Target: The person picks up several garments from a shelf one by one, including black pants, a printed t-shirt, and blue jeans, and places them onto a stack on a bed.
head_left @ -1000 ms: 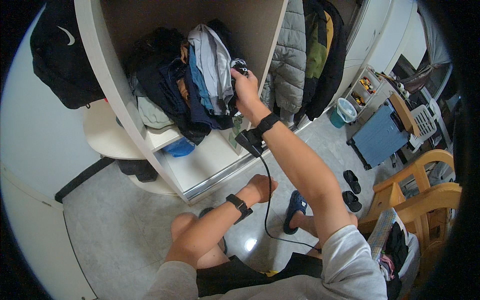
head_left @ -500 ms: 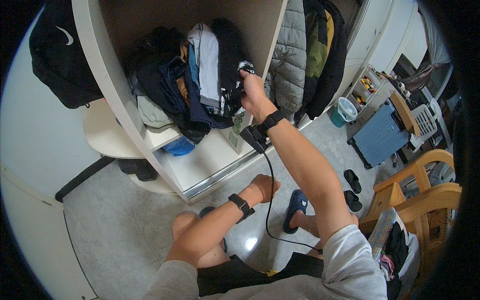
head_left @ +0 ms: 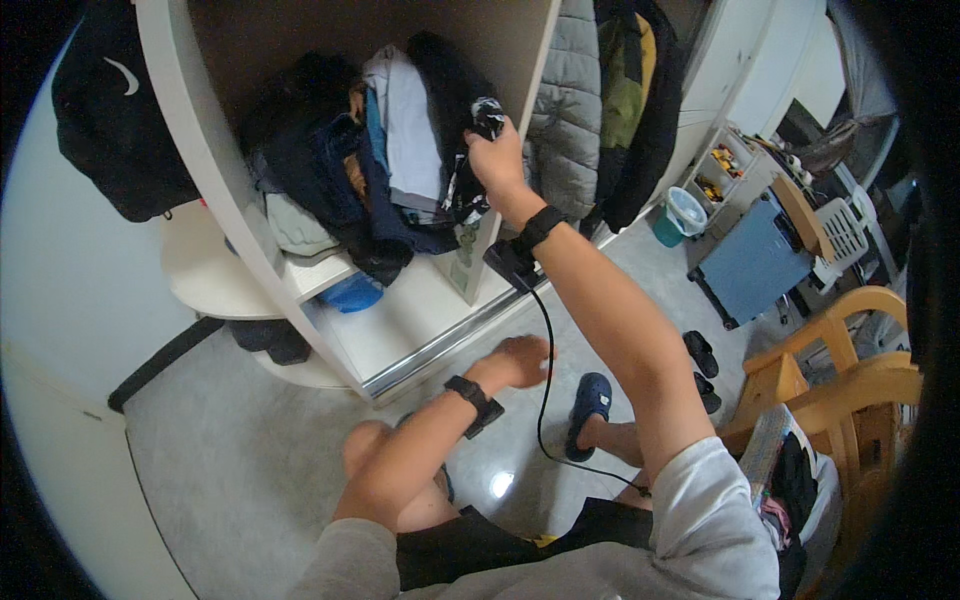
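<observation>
My right hand reaches into the wardrobe and is closed on a black garment with white patterning, at the right end of a clothes pile. Beside that garment lie a folded white garment and a fuzzy black one. Dark blue clothing and a pale grey-green piece fill the left of the shelf. My left hand is held in front of the wardrobe, above the floor and apart from the clothes. Its fingers are blurred. Each wrist wears a black strap with a small device.
A black cable hangs from my right wrist. Padded jackets hang right of the partition. Below the shelf lies a blue item. At right stand a blue suitcase, a bin and a wooden chair.
My right hand has shifted slightly left and up, with the black-and-white garment still in its grip. My left hand has moved a little and is now blurred. The whole view has shifted slightly.
</observation>
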`<act>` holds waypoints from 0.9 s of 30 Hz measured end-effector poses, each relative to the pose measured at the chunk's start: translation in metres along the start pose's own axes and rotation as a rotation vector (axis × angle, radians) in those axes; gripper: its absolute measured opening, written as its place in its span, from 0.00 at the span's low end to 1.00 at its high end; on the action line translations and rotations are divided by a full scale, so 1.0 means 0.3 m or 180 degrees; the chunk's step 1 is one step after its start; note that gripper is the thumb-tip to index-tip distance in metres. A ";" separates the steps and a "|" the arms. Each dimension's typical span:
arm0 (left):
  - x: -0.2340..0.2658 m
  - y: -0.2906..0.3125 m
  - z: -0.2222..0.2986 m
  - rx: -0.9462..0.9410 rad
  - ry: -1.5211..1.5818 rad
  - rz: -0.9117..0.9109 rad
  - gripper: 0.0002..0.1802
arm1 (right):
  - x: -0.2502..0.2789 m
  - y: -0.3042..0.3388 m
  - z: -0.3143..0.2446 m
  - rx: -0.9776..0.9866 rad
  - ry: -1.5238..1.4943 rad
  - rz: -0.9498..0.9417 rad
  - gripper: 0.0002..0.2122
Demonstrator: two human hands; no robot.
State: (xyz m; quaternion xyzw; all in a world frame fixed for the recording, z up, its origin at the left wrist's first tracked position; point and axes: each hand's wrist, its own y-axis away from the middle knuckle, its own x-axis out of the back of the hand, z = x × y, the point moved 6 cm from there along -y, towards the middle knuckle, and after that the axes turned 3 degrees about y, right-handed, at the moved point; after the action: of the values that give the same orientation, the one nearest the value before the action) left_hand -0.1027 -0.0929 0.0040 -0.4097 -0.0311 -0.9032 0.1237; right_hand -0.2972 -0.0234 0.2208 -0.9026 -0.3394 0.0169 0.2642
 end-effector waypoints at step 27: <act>0.184 -0.118 0.109 0.0339 0.4157 0.1028 0.35 | 1.129 0.636 0.261 -0.2811 -0.3636 -0.1024 0.23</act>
State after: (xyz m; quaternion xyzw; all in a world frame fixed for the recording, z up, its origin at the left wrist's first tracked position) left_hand -0.1225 -0.0643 0.0688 0.2276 0.0673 -0.9329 0.2707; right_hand 0.0621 0.1034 0.1107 -0.7146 -0.5274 0.3070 -0.3421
